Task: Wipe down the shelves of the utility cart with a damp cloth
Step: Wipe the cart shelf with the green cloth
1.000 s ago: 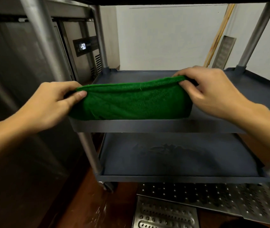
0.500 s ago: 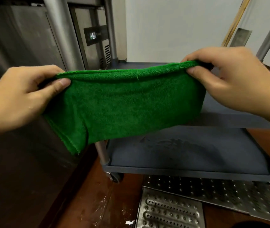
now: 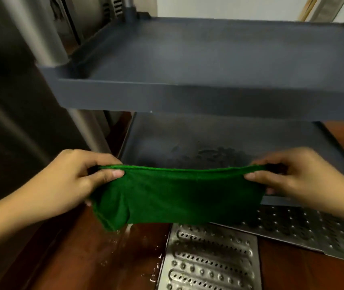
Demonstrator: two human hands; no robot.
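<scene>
A green cloth (image 3: 177, 197) hangs stretched between my hands in front of the dark grey cart. My left hand (image 3: 72, 181) pinches its upper left corner and my right hand (image 3: 298, 176) pinches its upper right corner. The cloth hangs level with the front edge of the bottom shelf (image 3: 188, 143), which shows wet smears. The middle shelf (image 3: 208, 59) sits above the cloth, bare and dull.
A metal cart post (image 3: 43, 38) rises at the left beside a stainless steel cabinet (image 3: 10, 122). Perforated metal floor grates (image 3: 208, 258) lie on the wet reddish-brown floor (image 3: 104, 258) below the cloth. A white wall stands behind the cart.
Both hands have lowered the cloth from the middle shelf's front edge down to the bottom shelf's level, and my view has tilted downward.
</scene>
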